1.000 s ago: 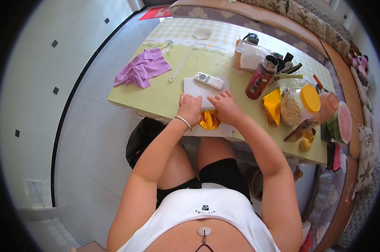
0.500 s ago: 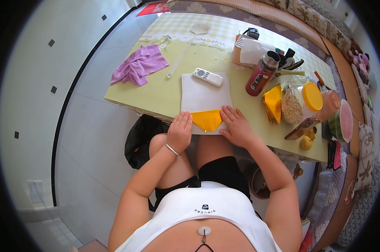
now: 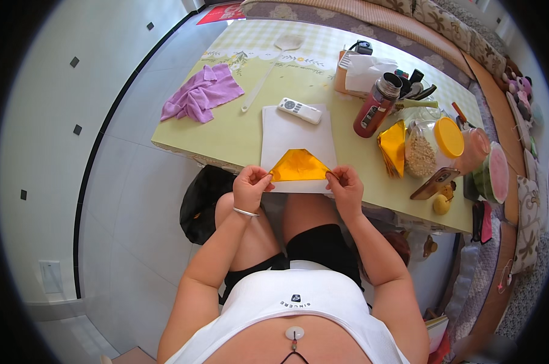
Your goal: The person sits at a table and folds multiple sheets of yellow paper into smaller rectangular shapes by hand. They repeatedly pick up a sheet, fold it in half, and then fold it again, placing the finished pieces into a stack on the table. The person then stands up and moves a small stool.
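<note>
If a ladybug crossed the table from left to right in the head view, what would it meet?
Purple cloth, shiny gold sheet, red flask, yellow-lidded jar, cut watermelon.

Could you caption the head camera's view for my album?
Left hand and right hand pinch opposite corners of folded gold foil paper over white paper bearing a remote control.

The lower corners of the gold sheet (image 3: 300,167) are covered by the fingertips of the left hand (image 3: 248,188) and right hand (image 3: 348,188). Toward twelve o'clock, markings on the white remote (image 3: 300,111) are too small to be read. At one o'clock, the tissue box (image 3: 345,82) is partly masked by the red bottle (image 3: 370,118). The red mat (image 3: 220,13), near eleven, is cut by the upper edge. Past four o'clock, a brownish shape (image 3: 483,348) is blurred beyond recognition
</note>
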### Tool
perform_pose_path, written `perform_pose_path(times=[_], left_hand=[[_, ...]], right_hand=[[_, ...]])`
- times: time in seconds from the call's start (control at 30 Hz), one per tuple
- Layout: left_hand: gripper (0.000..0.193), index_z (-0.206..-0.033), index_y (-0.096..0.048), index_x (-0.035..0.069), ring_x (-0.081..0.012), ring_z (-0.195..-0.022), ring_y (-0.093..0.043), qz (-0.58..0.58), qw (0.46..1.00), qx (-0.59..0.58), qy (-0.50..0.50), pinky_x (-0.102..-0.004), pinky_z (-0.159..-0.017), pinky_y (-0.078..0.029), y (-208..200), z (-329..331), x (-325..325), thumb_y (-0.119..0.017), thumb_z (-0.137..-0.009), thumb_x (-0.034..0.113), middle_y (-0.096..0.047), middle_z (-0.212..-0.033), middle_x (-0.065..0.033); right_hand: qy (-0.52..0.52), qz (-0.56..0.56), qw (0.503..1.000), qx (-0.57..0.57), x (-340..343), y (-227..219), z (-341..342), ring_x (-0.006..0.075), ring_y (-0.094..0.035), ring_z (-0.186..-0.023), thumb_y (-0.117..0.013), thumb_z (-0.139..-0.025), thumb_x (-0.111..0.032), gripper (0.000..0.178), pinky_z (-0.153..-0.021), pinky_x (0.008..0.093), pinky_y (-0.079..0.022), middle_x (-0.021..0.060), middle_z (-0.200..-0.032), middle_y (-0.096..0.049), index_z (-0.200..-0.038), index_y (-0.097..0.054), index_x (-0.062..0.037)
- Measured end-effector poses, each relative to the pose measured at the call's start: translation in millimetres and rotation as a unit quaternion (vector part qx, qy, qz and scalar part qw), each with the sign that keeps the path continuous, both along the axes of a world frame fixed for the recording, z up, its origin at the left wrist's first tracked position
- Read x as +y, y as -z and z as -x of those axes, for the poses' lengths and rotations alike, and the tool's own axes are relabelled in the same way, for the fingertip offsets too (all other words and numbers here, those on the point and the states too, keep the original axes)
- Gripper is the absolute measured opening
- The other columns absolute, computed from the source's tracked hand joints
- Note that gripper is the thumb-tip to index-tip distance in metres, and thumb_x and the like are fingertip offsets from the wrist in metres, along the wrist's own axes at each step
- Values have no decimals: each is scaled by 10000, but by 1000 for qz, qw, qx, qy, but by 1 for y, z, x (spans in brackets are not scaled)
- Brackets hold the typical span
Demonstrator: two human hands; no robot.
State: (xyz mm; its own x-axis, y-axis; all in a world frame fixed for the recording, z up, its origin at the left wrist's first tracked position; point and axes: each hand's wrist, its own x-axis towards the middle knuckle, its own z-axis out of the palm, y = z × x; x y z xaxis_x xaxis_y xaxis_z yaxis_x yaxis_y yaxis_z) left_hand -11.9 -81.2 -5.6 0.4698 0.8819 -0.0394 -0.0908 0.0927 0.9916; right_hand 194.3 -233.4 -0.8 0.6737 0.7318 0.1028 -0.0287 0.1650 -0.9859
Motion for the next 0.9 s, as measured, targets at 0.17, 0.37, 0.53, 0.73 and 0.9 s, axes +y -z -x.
perform_pose_path(times=[0.17,0.37,0.53,0.73,0.9], left_hand=[[78,-990,-665,1,-141,-674,-698,37,998,-38,14,-256,-645,-596,-3,4,-1,-659,-921,-33,-705,-827,-69],[107,-1000,-708,-22,-141,-694,-702,69,997,-38,-12,-255,-663,-599,-3,15,-3,-689,-896,-38,-718,-850,-79],[95,-968,-721,-33,-138,-694,-699,42,998,-39,-6,-249,-676,-593,-18,19,-6,-708,-876,-49,-727,-854,-84],[117,-984,-721,-18,-141,-685,-691,43,998,7,35,-246,-662,-572,-26,24,-5,-720,-869,-37,-722,-822,-66],[82,-946,-716,-2,-106,-648,-659,49,996,50,63,-227,-603,-528,-30,14,-4,-739,-867,-3,-707,-785,-49]], right_hand=[[-7,-50,999,19,2,0,0,89,-661,-717,-660,-940,32,70,-672,217,-544,24,-859,-660,-1000,-661,-3],[-34,-26,999,9,-5,-1,2,124,-701,-761,-663,-955,-3,114,-699,225,-575,62,-901,-691,-1064,-669,28],[-64,35,990,119,-7,-23,2,111,-689,-730,-669,-952,-26,128,-657,217,-561,63,-877,-693,-1064,-689,33],[-109,130,981,99,-11,-22,-9,56,-588,-606,-685,-942,-64,121,-558,194,-476,31,-780,-673,-1012,-718,30],[-65,128,989,-27,-20,-29,-11,42,-534,-550,-685,-940,-67,110,-509,195,-431,16,-738,-657,-994,-725,21]])
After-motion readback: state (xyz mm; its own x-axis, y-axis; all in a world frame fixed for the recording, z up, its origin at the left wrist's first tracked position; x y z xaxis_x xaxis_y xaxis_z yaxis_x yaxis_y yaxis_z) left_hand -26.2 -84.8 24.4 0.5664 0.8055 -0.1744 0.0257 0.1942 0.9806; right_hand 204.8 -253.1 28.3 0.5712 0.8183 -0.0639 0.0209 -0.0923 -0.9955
